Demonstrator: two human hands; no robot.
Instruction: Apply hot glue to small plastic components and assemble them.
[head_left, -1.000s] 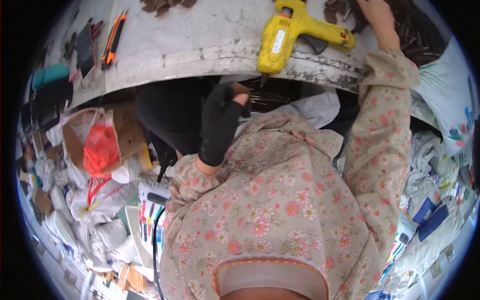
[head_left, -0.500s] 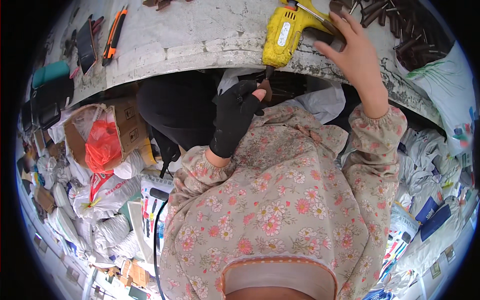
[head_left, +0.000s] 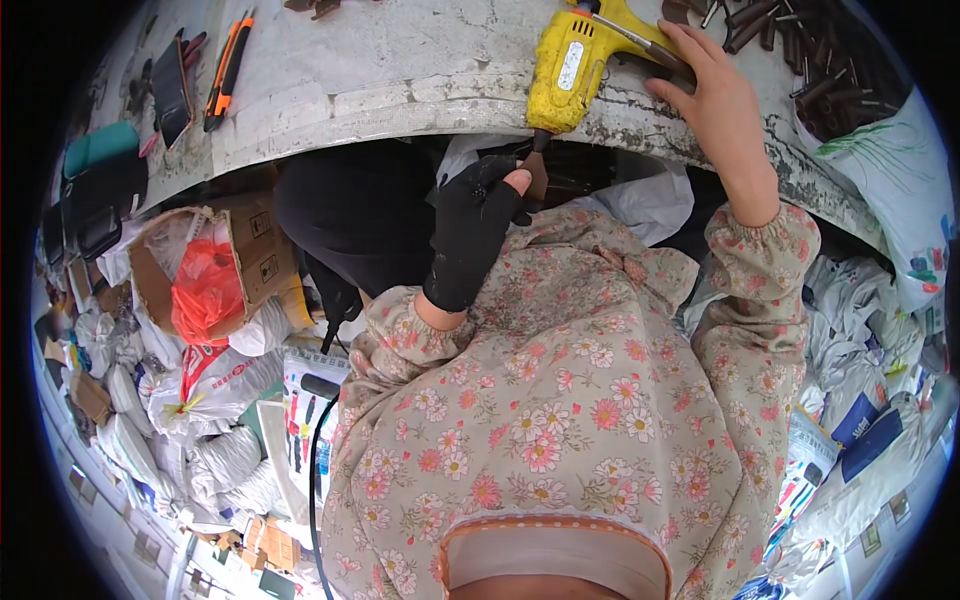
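Note:
A yellow hot glue gun [head_left: 568,75] lies on the worktable's near edge, its dark nozzle pointing down toward me. My left hand [head_left: 470,230], in a black fingerless glove, pinches a small flat brown piece [head_left: 536,175] right at the nozzle tip. The glove hides part of this piece. My bare right hand [head_left: 722,115] is beside the gun's handle, thumb and fingers curved around the brown end of a thin metal rod [head_left: 625,32]. That rod slants across the top of the gun.
Brown tube-like pieces with metal pins [head_left: 825,75] pile up at the far right, by a white plastic bag [head_left: 890,180]. An orange-and-black utility knife [head_left: 230,70] lies on the table [head_left: 400,65] at left. A cardboard box [head_left: 255,240] stands below.
The brown piece in my left hand now shows more below the nozzle. My right hand has shifted slightly right and down, and the metal rod has moved with it.

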